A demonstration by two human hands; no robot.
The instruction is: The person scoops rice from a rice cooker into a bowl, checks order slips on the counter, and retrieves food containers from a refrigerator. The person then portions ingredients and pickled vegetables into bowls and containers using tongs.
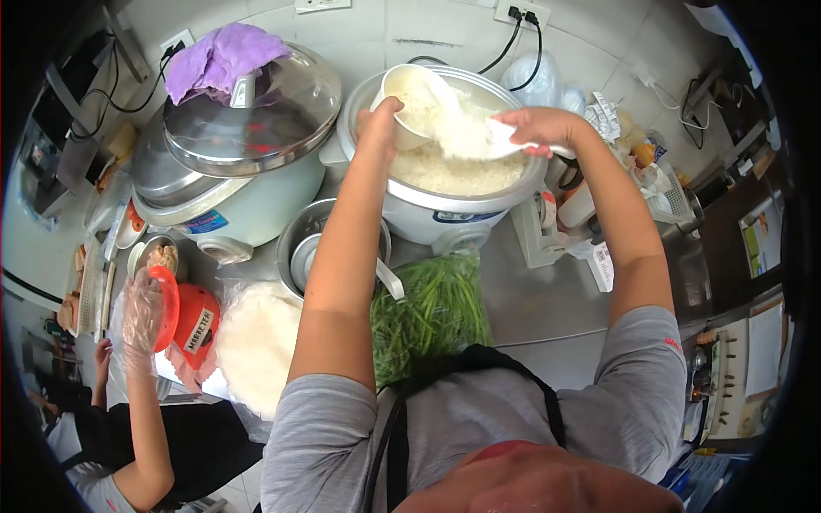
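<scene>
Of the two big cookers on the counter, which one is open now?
The right cooker is open, with white rice visible inside. The left cooker is covered by a lid with a purple cloth on it.

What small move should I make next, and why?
I'd probably tip the rice paddle toward the bowl: your left hand holds it tilted over the open rice cooker, with rice between the bowl's mouth and the paddle in your right hand.

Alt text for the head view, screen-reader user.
A person's left hand tilts a white bowl of rice over an open rice cooker, the right hand holding a white paddle at its mouth. Bagged greens and a co-worker's gloved hand are nearby.
</scene>
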